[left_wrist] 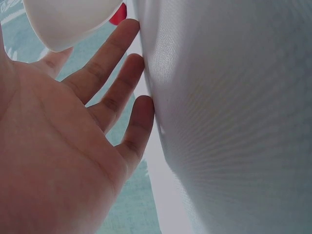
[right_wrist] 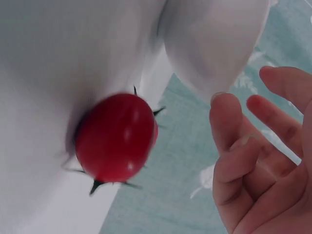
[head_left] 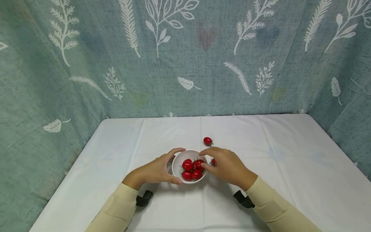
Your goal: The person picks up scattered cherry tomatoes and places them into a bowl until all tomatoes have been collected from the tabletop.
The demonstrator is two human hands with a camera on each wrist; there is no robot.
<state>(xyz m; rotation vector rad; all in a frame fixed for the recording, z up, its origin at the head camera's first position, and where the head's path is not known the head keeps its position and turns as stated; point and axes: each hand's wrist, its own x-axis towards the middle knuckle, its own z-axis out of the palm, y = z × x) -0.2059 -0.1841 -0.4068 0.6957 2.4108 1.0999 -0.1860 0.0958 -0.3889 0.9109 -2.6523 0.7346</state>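
Observation:
A small white bowl (head_left: 179, 158) stands on the cloth with several red cherry tomatoes (head_left: 187, 165) inside. My left hand (head_left: 156, 169) holds the bowl from the left, thumb at the near rim and index finger at the far rim. In the left wrist view the other fingers (left_wrist: 139, 114) rest against the tablecloth. Over the bowl's right rim reaches my right hand (head_left: 227, 166), thumb tip beside the tomatoes. Nothing shows between its loosely bent fingers (right_wrist: 226, 114) in the right wrist view. One cherry tomato (right_wrist: 117, 139) lies on the cloth beneath this hand.
Another cherry tomato (head_left: 207, 141) lies on the white tablecloth (head_left: 116, 145) beyond the bowl, slightly right. A green leaf-patterned curtain (head_left: 185, 64) hangs behind the table and along both sides. Each wrist carries a black device (head_left: 144, 198).

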